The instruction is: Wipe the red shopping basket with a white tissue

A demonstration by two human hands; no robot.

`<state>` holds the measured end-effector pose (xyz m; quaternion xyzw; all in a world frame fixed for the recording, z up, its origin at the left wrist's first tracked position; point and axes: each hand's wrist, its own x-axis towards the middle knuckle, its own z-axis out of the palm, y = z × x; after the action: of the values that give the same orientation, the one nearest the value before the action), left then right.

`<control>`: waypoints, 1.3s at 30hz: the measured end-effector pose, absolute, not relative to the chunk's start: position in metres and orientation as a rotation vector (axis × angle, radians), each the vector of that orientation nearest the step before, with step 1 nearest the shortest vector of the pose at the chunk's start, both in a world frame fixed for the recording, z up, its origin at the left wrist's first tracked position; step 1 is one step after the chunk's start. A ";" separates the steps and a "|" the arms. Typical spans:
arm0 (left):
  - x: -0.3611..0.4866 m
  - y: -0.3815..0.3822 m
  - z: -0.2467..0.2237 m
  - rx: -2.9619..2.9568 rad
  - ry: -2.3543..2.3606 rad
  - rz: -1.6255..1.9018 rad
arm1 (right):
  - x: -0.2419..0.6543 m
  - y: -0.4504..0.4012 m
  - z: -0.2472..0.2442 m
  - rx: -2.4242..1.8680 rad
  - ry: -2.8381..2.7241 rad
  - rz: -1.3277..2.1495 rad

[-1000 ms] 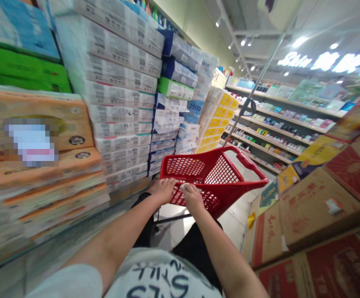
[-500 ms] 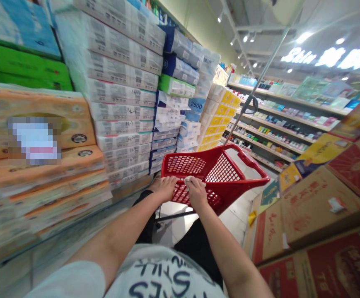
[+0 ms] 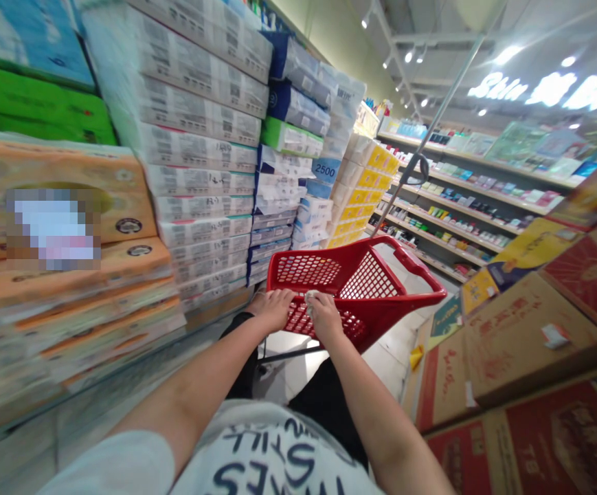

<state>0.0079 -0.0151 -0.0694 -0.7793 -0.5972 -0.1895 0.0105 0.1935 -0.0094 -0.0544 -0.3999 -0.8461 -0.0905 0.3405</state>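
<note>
A red plastic shopping cart (image 3: 380, 322) with perforated sides stands in front of me. My left hand (image 3: 276, 307) rests on its near rim, fingers curled over the edge. Just to the right, my right hand (image 3: 325, 316) is closed around a small crumpled whitish wipe (image 3: 309, 302) at the same rim. Part of the wipe shows beside the thumb and hangs against the perforated side; the palm hides the rest. No goods can be made out inside the basket.
Stacked tissue packs (image 3: 200, 148) rise on the left, with orange packs (image 3: 71, 275) closer to me. Cardboard boxes (image 3: 527, 337) line the right side. Behind the cart are a metal pole (image 3: 432, 127) and stocked shelves (image 3: 476, 196).
Little differs. My right hand has turned slightly on the rim, and more of the wipe shows at its left side. My left hand and the cart keep nearly the same place.
</note>
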 end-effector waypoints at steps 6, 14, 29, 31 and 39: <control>0.007 -0.014 -0.073 -2.424 -1.866 -0.593 | 0.191 -0.012 -0.059 -0.985 -2.243 -0.186; 0.006 -0.012 -0.076 -2.426 -1.846 -0.614 | 0.186 -0.013 -0.063 -0.987 -2.368 -0.203; 0.006 -0.021 -0.069 -2.463 -1.834 -0.587 | 0.179 -0.008 -0.053 -0.820 -2.250 -0.247; 0.006 -0.022 -0.067 -2.451 -1.839 -0.598 | 0.179 -0.005 -0.055 -0.805 -2.228 -0.264; 0.004 -0.024 -0.075 -2.444 -1.739 -0.636 | 0.186 0.001 -0.062 -0.860 -2.285 -0.288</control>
<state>0.0044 -0.0242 -0.0752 -0.7965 -0.5668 -0.2071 0.0375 0.1861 0.0012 -0.0624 -0.3296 -0.8757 -0.1103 0.3352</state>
